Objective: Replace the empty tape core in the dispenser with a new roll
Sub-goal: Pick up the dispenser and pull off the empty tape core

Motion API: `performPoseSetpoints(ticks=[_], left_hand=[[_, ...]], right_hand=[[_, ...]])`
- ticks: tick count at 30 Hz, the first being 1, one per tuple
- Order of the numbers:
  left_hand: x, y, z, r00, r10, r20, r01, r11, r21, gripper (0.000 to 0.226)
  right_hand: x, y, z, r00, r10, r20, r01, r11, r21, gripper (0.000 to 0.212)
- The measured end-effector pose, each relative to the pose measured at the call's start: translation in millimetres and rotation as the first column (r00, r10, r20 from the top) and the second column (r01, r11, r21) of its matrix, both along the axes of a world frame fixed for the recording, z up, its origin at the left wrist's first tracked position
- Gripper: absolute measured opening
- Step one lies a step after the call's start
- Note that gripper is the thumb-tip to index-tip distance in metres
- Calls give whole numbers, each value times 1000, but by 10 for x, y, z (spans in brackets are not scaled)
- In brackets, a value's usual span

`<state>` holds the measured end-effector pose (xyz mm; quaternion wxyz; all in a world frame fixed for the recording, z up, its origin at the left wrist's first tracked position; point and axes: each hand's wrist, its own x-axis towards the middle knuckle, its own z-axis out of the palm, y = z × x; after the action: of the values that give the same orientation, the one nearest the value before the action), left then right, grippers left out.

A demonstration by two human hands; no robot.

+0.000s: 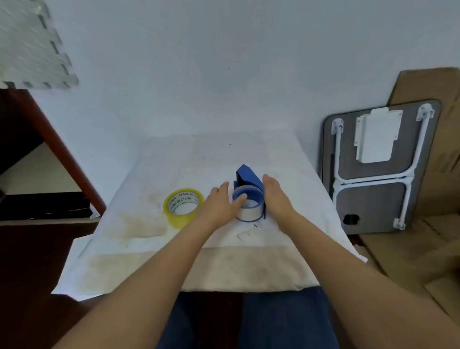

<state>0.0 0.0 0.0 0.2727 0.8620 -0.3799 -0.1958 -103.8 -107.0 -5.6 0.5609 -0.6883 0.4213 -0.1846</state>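
Observation:
A blue tape dispenser (pixel 247 179) lies on its side on the white table (pixel 198 159), with a pale empty core (pixel 249 210) seated in its round holder. My left hand (pixel 221 203) rests against the core's left side, thumb hooked over its top rim. My right hand (pixel 274 196) presses flat against the dispenser's right side. A yellow roll of tape (pixel 183 207), printed "MADE IN CHINA" inside, lies flat just left of my left hand, untouched.
A folded grey lap table (pixel 377 165) with white legs leans against cardboard (pixel 447 184) at the right. A dark wooden piece of furniture (pixel 27 152) stands at the left. The table's near edge (pixel 206 265) is stained, with my blue trousers below.

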Motion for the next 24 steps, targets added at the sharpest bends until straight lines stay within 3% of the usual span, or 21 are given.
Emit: performPoseSetpoints(ticks=[3,6,9,12,16,18,21,24], left_hand=[[-49,-1,-37,999,-13,-38,15,998,57,93],[-51,21,-63,995,-42,-89,43,999,10,92],[32,57,-117,986,-106,-130,98,993,-68,71],[89,128,-161,973,-155,-168,139,985,-105,65],[81,193,-116,954,-200,-223,165,972,-165,45],[89,195,-114,934,-257,-247,212,958,-193,43],[94,185,-125,900,-339,-275,283,933,-224,52],[110,187,-41,886,-382,-263,312,910,-273,59]], right_hand=[[-17,-9,-29,995,-72,63,57,976,211,60],[-43,-33,-53,990,-109,92,73,940,332,57],[-65,-53,-51,997,-65,47,46,944,326,61],[-37,-60,-73,1000,-21,11,16,950,313,61],[44,-69,-94,989,-143,49,116,927,357,56],[83,-86,-112,982,-177,64,145,928,343,63],[148,-81,-124,990,-115,81,77,926,370,92],[214,-88,-185,988,-92,125,38,924,381,86]])
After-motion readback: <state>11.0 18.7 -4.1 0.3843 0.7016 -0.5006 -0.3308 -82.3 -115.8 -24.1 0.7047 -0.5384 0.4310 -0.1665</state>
